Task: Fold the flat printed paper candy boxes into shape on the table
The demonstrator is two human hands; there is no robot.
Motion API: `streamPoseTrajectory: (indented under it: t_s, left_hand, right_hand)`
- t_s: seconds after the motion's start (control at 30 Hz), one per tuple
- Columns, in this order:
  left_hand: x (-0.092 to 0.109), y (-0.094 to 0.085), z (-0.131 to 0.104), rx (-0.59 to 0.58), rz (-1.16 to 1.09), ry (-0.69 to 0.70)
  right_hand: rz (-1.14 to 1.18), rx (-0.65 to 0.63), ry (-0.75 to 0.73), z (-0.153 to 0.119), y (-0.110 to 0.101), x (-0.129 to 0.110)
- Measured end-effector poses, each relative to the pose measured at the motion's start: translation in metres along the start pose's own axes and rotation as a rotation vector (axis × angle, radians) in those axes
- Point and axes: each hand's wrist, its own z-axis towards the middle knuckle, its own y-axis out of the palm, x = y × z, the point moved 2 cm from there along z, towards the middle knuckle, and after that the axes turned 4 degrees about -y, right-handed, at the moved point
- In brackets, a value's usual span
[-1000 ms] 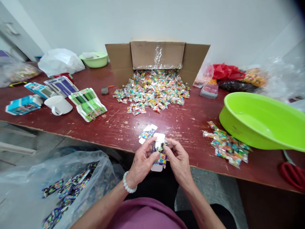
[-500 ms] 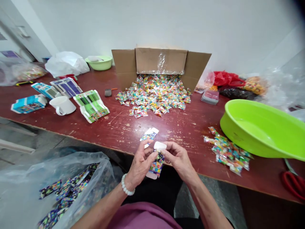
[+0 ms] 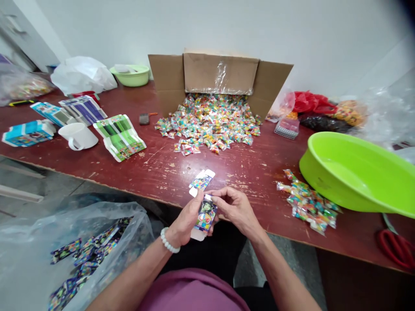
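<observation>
A small printed box [image 3: 205, 216] with dark, colourful sides is held near the table's front edge, its white lower flap hanging open. My left hand [image 3: 186, 219], with a white bead bracelet at the wrist, is wrapped round the box from the left. At the box's top right, my right hand [image 3: 234, 206] pinches the upper edge by a white flap. Just beyond my fingers, another printed carton piece [image 3: 202, 179] lies on the red table [image 3: 155, 172]. Wrapped candies [image 3: 217, 121] spill from a cardboard box [image 3: 220, 71] at the back.
Left are a white mug [image 3: 78, 136], a green carton [image 3: 120, 137] and blue cartons [image 3: 29, 133]. Right are a green basin [image 3: 359, 172], a small candy pile [image 3: 309, 203] and red scissors [image 3: 394, 248]. A plastic bag [image 3: 129, 242] with small printed packs hangs at lower left.
The box has turned so that its printed face shows more. My left hand has shifted round its side, and the white top flap is now mostly folded down under my right fingers.
</observation>
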Motion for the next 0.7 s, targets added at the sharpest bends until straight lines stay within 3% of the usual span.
streamPoseTrajectory:
  t_s: [0.3,0.43,0.7]
  left_hand:
    - [0.01,-0.004,0.003,-0.011,0.136,0.12]
    - [0.012,-0.003,0.002,-0.011,0.145,0.135]
    - [0.008,-0.005,0.001,0.035,0.021,0.021]
  right_hand:
    - [0.114,0.059,0.073,0.011,0.006,-0.002]
    - [0.007,0.05,-0.006,0.011,0.004,-0.004]
    - [-0.336,-0.228,-0.279,0.012,0.001,-0.012]
